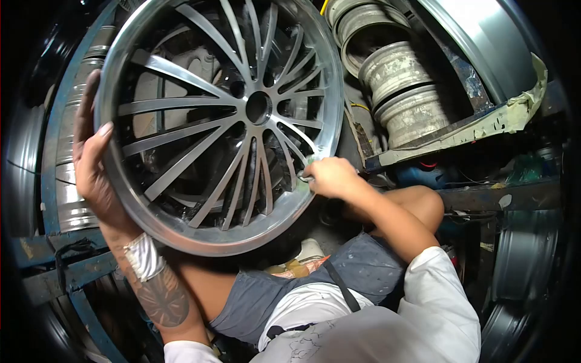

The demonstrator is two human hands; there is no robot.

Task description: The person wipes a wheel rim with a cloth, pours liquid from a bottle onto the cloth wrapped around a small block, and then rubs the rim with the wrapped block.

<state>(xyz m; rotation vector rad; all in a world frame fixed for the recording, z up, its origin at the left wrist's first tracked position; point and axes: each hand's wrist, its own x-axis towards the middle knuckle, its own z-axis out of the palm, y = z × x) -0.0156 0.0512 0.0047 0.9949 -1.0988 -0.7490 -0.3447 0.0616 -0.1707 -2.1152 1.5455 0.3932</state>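
Note:
A large multi-spoke alloy wheel (211,247) stands tilted in front of me, with bright spoke faces and dark gaps between them. At its left edge, my left hand (94,160) holds the outer rim, thumb toward the front and fingers stretched up along the side. My right hand (334,176) is closed at the lower right of the wheel, knuckles up, pressed close to the inside of the lip near the spoke ends. A small greyish-green bit shows at its fingertips; I cannot tell what it is. A pale wrap (145,257) covers my left wrist.
Several worn, whitish bare wheels (408,91) are stacked at the upper right. Beside them a blue metal rack (472,78) carries another large rim (484,42), with torn masking tape along its edge. More shiny rims (75,202) fill a blue frame (54,145) on the left.

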